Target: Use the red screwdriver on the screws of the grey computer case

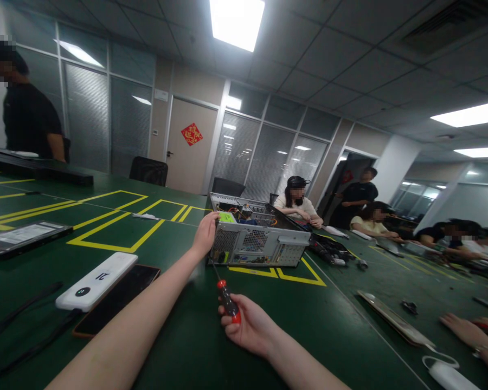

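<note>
An opened desktop computer case (264, 244) lies on the green table, its rear panel of vents and ports facing me. My left hand (205, 234) is closed on the case's near left corner, beside the power supply with a bright green label (228, 218); some of its fingertips are hidden. My right hand (248, 324) is wrapped round a red and black screwdriver (230, 303). The screwdriver's thin shaft points up at the panel's lower left corner; whether the tip touches a screw I cannot tell. Wires and boards show inside the case.
Left of me lie a white power bank (97, 281), a dark phone (117, 300), black cables and a hard drive (26, 238). Yellow tape (114, 249) marks the green table (179, 346). To the right are a tool pouch (331, 250), another phone (394, 319) and a co-worker's hand (459, 330).
</note>
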The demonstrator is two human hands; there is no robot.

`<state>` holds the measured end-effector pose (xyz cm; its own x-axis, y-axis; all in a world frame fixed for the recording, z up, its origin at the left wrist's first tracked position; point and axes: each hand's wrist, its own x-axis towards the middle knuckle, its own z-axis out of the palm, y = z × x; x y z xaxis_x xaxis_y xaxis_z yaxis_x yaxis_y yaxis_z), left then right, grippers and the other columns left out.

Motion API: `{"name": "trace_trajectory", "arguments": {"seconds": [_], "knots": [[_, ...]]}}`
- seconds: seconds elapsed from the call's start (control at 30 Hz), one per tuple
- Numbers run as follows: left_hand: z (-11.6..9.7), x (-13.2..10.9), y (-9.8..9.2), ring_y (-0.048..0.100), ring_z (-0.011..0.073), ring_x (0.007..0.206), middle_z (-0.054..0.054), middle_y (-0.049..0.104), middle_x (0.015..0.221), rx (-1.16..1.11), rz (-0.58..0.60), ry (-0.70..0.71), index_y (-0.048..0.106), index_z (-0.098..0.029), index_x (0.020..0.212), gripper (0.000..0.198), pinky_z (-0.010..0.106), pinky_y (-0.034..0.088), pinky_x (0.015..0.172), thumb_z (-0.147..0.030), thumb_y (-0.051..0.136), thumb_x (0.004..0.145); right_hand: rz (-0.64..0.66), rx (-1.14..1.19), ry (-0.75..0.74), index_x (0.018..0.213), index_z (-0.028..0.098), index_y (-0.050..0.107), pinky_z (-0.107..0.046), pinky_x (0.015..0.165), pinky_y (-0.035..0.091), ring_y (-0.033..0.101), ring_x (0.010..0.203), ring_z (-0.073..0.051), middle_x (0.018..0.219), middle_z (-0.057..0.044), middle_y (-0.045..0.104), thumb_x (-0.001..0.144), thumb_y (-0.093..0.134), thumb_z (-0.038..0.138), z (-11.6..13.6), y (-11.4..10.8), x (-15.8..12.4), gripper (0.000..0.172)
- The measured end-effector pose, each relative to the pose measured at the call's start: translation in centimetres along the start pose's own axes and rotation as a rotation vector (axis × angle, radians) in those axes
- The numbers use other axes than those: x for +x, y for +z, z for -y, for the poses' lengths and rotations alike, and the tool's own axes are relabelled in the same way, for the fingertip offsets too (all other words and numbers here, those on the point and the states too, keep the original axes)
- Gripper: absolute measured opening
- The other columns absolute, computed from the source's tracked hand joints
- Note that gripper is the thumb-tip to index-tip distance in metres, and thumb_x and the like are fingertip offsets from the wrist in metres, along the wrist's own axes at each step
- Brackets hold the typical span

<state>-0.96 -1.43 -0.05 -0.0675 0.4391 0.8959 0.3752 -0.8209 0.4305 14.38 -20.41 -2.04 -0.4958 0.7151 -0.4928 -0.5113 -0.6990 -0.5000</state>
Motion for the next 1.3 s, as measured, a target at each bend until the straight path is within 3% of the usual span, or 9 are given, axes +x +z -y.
{"name": "trace_trajectory", "arguments": {"seconds": [0.2, 0.43, 0.6, 0.77, 0.83, 1.03, 1.3], "knots": [[0.0, 0.0, 0.0, 0.052, 0.0202, 0.114, 0.011, 0.059, 0.116, 0.002, 0.000, 0.005, 0.056, -0.018, 0.103, 0.038, 0.043, 0.040, 0.103, -0.033, 0.023, 0.095, -0.080, 0.012, -0.030, 0.080, 0.011, 0.052, -0.008, 0.037, 0.025, 0.041, 0.046, -0.003, 0.066, -0.003, 0.054, 0.089, 0.048, 0.026, 0.0, 0.0, 0.1, 0.017], [0.2, 0.0, 0.2, 0.053, 0.0195, 0.113, 0.010, 0.060, 0.116, -0.001, -0.011, 0.007, 0.057, -0.018, 0.103, 0.038, 0.042, 0.040, 0.102, -0.034, 0.023, 0.095, -0.092, 0.024, 0.016, 0.089, 0.006, 0.056, -0.013, 0.041, 0.041, 0.056, 0.054, -0.010, 0.066, -0.007, 0.059, 0.093, 0.036, 0.036, 0.1, 0.1, 0.4, 0.037], [0.1, 0.0, 0.1, 0.053, 0.0197, 0.114, 0.011, 0.059, 0.117, -0.004, -0.007, 0.005, 0.056, -0.018, 0.103, 0.037, 0.042, 0.040, 0.103, -0.033, 0.023, 0.095, -0.063, 0.028, 0.047, 0.094, 0.007, 0.057, -0.010, 0.035, 0.032, 0.049, 0.046, -0.006, 0.065, -0.006, 0.058, 0.094, 0.032, 0.039, 0.2, -0.5, 0.5, 0.041], [0.2, 0.0, 0.0, 0.053, 0.0195, 0.114, 0.010, 0.059, 0.116, -0.004, -0.007, 0.014, 0.056, -0.018, 0.103, 0.036, 0.042, 0.040, 0.103, -0.033, 0.024, 0.095, -0.088, 0.012, 0.003, 0.083, 0.008, 0.053, -0.009, 0.036, 0.027, 0.044, 0.044, -0.003, 0.063, -0.003, 0.055, 0.090, 0.045, 0.025, 0.1, -0.2, 0.2, 0.020], [0.2, 0.0, 0.0, 0.053, 0.0196, 0.114, 0.011, 0.059, 0.116, -0.001, -0.005, 0.010, 0.056, -0.018, 0.103, 0.036, 0.042, 0.040, 0.102, -0.033, 0.024, 0.095, -0.114, 0.011, 0.000, 0.082, 0.007, 0.052, -0.009, 0.037, 0.029, 0.045, 0.044, -0.003, 0.062, -0.003, 0.055, 0.090, 0.044, 0.020, 0.0, 0.1, 0.1, 0.018], [0.1, 0.0, 0.0, 0.052, 0.0197, 0.114, 0.011, 0.059, 0.117, 0.002, 0.000, 0.004, 0.055, -0.018, 0.104, 0.037, 0.043, 0.040, 0.103, -0.033, 0.023, 0.095, -0.117, 0.036, 0.015, 0.091, 0.006, 0.054, -0.013, 0.041, 0.041, 0.055, 0.055, -0.009, 0.068, -0.007, 0.059, 0.092, 0.037, 0.036, 0.1, 0.6, -0.1, 0.035], [0.1, 0.0, 0.1, 0.053, 0.0202, 0.114, 0.011, 0.059, 0.116, -0.006, -0.003, 0.006, 0.056, -0.018, 0.103, 0.037, 0.043, 0.040, 0.102, -0.032, 0.023, 0.095, -0.072, 0.023, 0.013, 0.088, 0.009, 0.055, -0.009, 0.034, 0.028, 0.043, 0.045, -0.004, 0.064, -0.004, 0.056, 0.093, 0.038, 0.036, 0.2, 0.0, 0.1, 0.032]]}}
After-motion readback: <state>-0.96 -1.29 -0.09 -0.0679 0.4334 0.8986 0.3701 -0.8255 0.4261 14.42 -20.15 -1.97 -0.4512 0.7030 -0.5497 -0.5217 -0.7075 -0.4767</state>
